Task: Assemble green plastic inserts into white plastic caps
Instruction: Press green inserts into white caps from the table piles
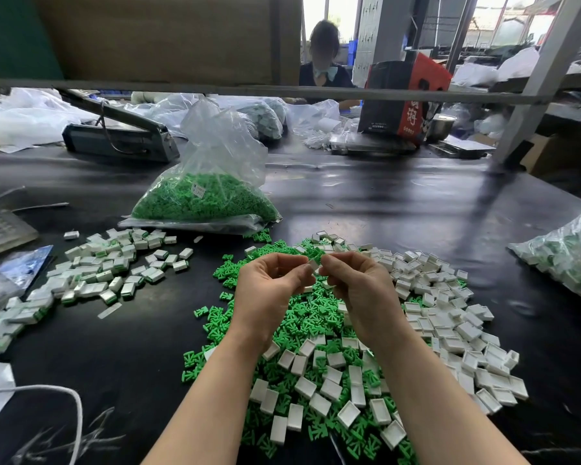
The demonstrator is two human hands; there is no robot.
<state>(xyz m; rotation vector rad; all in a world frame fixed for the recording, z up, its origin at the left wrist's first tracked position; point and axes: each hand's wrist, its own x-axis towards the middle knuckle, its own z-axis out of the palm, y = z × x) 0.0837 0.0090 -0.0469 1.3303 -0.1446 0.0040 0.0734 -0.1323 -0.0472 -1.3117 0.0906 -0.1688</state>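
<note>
My left hand [269, 290] and my right hand [356, 290] meet above the table, fingertips together around one small white cap [314, 265]. Both pinch it from either side; whether a green insert sits inside is hidden by the fingers. Under my hands lies a heap of loose green inserts [302, 317] mixed with empty white caps [450, 327], the caps spreading to the right and toward me. A pile of assembled caps with green showing [111, 273] lies to the left.
A clear bag of green inserts [205, 199] stands behind the heap. Another bag of assembled parts [571, 260] is at the right edge. A heat sealer [118, 135], a red-black box [406, 99] and a person sit across the black table. A white cord [74, 407] lies near left.
</note>
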